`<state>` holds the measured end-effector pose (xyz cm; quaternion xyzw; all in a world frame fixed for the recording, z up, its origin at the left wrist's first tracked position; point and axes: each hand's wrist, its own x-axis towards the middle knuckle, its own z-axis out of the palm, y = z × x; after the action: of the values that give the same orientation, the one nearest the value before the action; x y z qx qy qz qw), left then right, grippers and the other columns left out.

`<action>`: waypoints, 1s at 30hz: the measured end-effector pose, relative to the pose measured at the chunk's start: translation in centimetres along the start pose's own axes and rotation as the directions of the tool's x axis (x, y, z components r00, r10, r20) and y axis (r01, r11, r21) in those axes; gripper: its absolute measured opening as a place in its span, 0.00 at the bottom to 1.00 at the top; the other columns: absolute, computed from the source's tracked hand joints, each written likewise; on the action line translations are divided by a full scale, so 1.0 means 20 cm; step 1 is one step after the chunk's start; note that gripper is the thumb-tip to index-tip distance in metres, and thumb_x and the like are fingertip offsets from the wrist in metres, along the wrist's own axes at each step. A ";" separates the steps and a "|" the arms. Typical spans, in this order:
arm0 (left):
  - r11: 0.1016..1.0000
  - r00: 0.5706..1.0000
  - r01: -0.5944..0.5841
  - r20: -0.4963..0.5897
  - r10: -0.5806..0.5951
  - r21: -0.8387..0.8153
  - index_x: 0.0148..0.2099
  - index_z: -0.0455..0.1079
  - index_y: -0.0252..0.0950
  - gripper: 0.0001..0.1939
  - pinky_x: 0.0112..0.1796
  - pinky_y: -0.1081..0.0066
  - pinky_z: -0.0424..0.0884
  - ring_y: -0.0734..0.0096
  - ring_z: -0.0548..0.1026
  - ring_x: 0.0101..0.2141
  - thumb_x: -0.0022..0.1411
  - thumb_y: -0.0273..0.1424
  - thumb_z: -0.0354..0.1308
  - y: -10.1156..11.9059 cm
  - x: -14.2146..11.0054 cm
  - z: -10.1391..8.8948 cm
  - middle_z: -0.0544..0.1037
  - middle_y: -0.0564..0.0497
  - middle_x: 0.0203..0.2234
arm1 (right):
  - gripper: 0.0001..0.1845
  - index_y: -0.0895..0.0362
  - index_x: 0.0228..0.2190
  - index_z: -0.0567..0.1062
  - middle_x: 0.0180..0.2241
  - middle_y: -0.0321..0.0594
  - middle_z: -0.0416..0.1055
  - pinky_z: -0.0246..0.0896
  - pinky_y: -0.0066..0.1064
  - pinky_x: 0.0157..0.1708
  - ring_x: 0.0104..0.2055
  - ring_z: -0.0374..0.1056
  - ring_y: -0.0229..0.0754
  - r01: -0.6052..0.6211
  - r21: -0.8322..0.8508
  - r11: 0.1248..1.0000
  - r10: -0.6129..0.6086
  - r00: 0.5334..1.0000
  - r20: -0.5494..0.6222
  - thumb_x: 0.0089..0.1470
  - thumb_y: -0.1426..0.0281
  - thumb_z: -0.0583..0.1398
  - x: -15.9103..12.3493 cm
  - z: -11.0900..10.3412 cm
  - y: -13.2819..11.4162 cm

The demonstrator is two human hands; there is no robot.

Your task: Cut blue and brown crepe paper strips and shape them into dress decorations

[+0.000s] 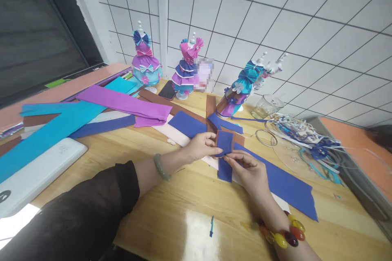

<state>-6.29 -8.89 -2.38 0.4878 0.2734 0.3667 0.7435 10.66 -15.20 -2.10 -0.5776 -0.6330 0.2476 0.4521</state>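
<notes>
Between my two hands is a folded blue strip with brown edging [225,142], held over the middle of the table. My left hand [200,146] pinches its left edge with thumb and fingers. From the right, my right hand [247,167] pinches the lower fold, where the fingertips of both hands nearly meet. A short blue tail [225,170] hangs below the fold. Under and beside my hands lie a long blue strip [288,183], another blue piece [187,124] and a pale pink strip [165,132]. Whether the strip is paper or cloth I cannot tell.
Small dress forms in layered dresses, one teal and purple [146,65], one pink and navy [185,67], stand along the tiled wall. Purple [128,104] and turquoise strips [58,130] lie left, near a white power bank [45,175]. Tangled ribbon scraps [306,134] and a glass [267,106] are right.
</notes>
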 end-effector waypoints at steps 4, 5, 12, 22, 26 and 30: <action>1.000 1.000 -0.006 -0.023 0.006 0.006 0.39 0.65 0.29 0.23 0.28 0.74 0.67 0.77 0.72 0.22 0.40 0.31 0.67 0.01 0.00 0.00 0.73 0.52 0.22 | 0.07 0.53 0.25 0.78 0.31 0.41 0.74 0.64 0.38 0.40 0.37 0.69 0.45 -0.004 0.001 1.000 0.004 1.000 0.000 0.43 0.64 0.63 0.01 -0.01 0.01; 1.000 1.000 -0.003 -0.024 0.003 0.007 0.39 0.64 0.29 0.23 0.28 0.74 0.67 0.77 0.72 0.22 0.40 0.31 0.67 0.01 0.00 0.00 0.73 0.52 0.22 | 0.07 0.53 0.25 0.78 0.31 0.41 0.74 0.64 0.39 0.41 0.38 0.69 0.45 -0.003 0.001 1.000 0.003 1.000 0.004 0.43 0.64 0.63 0.01 -0.01 0.01; 1.000 1.000 0.004 -0.021 -0.004 0.007 0.41 0.63 0.30 0.24 0.29 0.71 0.69 0.76 0.72 0.22 0.41 0.31 0.66 0.00 0.00 0.00 0.74 0.52 0.22 | 0.07 0.53 0.25 0.77 0.30 0.41 0.74 0.64 0.39 0.39 0.36 0.69 0.45 0.010 -0.026 1.000 -0.010 1.000 0.008 0.44 0.63 0.63 0.02 -0.02 0.01; 0.992 0.984 -0.126 -0.132 0.122 -0.025 0.32 0.52 0.36 0.22 0.27 0.74 0.69 0.79 0.71 0.22 0.41 0.28 0.65 0.02 -0.01 0.04 0.70 0.58 0.26 | 0.07 0.53 0.26 0.77 0.30 0.40 0.74 0.65 0.37 0.38 0.35 0.69 0.44 0.005 -0.005 1.000 -0.006 0.999 -0.041 0.43 0.63 0.63 0.02 -0.03 0.04; 0.992 0.989 -0.120 -0.088 0.122 0.029 0.31 0.57 0.34 0.18 0.30 0.72 0.69 0.79 0.71 0.25 0.46 0.35 0.63 0.03 -0.02 0.04 0.69 0.56 0.25 | 0.07 0.54 0.26 0.77 0.31 0.40 0.74 0.66 0.36 0.36 0.33 0.69 0.42 -0.017 0.020 1.000 0.018 0.997 -0.069 0.44 0.63 0.63 0.02 -0.03 0.03; 0.988 0.994 -0.107 0.017 0.106 0.113 0.35 0.65 0.32 0.17 0.29 0.76 0.65 0.79 0.70 0.26 0.45 0.35 0.64 0.00 -0.02 0.04 0.69 0.55 0.23 | 0.07 0.53 0.25 0.77 0.30 0.40 0.74 0.66 0.36 0.36 0.33 0.70 0.43 -0.014 0.016 1.000 0.015 0.997 -0.076 0.43 0.64 0.63 0.02 -0.03 0.01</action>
<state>-6.01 -9.65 -2.03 0.5453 0.2633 0.3868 0.6954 11.30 -14.85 -1.82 -0.5878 -0.6090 0.2335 0.4787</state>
